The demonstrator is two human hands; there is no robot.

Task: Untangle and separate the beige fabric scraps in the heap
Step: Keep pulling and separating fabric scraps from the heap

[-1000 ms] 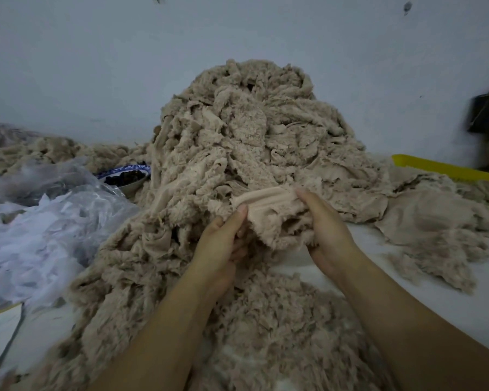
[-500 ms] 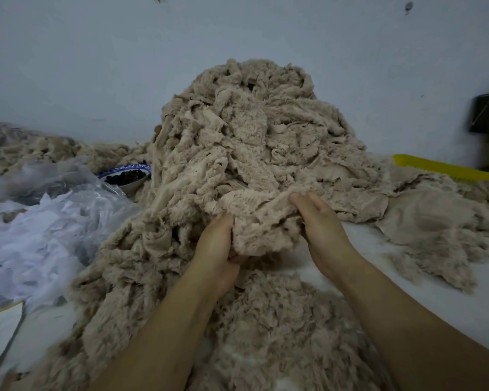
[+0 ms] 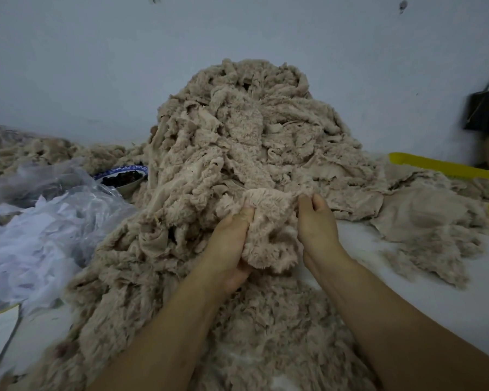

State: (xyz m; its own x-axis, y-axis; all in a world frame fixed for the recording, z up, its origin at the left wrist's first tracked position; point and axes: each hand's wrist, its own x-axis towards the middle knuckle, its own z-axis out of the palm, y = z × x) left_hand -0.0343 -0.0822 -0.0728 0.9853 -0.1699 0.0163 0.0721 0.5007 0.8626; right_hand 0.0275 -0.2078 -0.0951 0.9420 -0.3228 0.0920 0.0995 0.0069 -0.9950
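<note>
At six o'clock of the heap, the left hand and right hand clench their fingers on one fuzzy scrap, seemingly mid-separation, and it probably next needs pulling free.

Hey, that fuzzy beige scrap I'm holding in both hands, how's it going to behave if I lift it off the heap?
Probably floppy: the fuzzy scrap sags and folds between the left hand and right hand. Likely light, since a simple pinch holds it. Its frayed pile may snag on the heap rather than slide free.
</note>
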